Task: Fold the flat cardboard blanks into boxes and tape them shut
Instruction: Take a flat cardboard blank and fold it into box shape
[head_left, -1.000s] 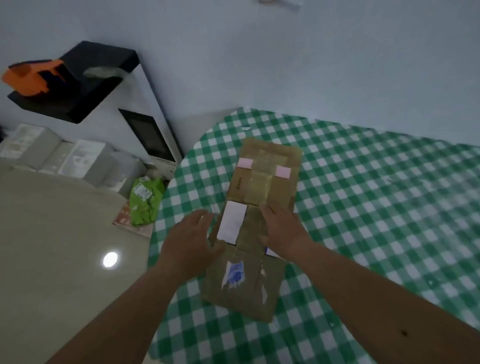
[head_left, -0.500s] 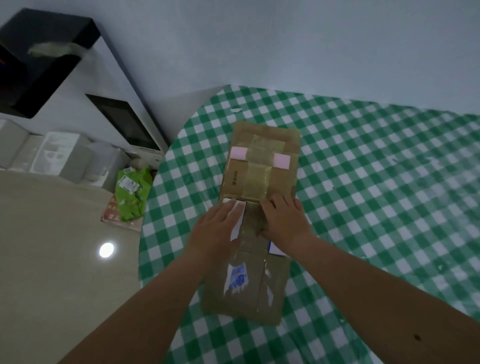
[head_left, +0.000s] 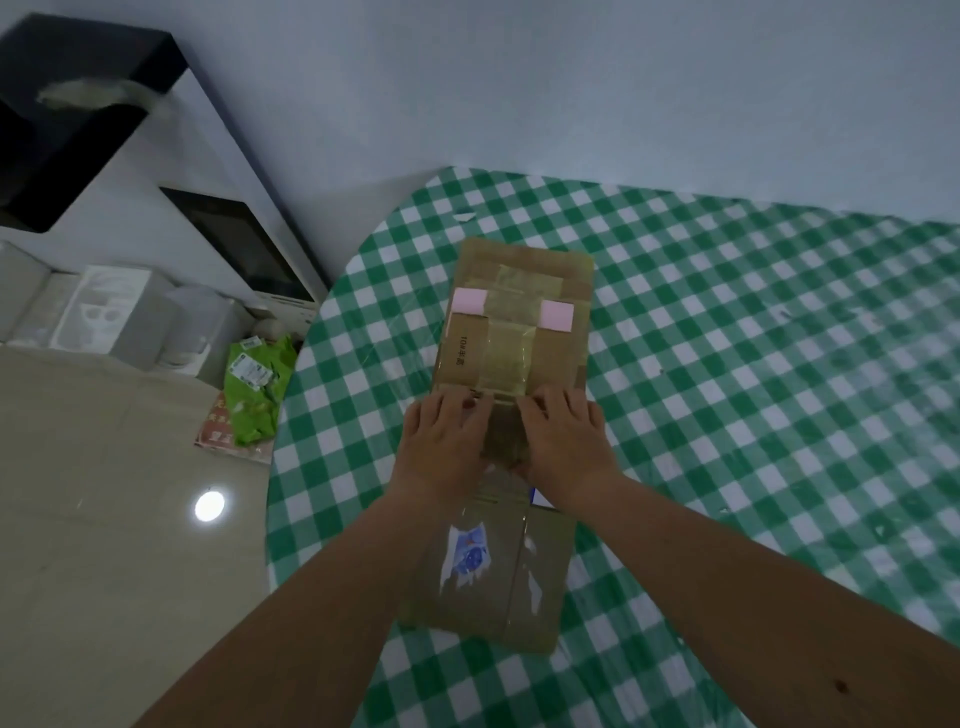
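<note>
Two hands press on one flat cardboard blank lying lengthwise on the green checked surface. At nine o'clock, on the floor, lies a green packet. At the blank's middle, the left hand rests with fingers straight and flat on the cardboard, gripping nothing. Just beside it, toward three o'clock, the right hand lies the same way, fingers flat. Two pink labels sit toward twelve o'clock.

Matt cardboard blank, glossy tape
</note>
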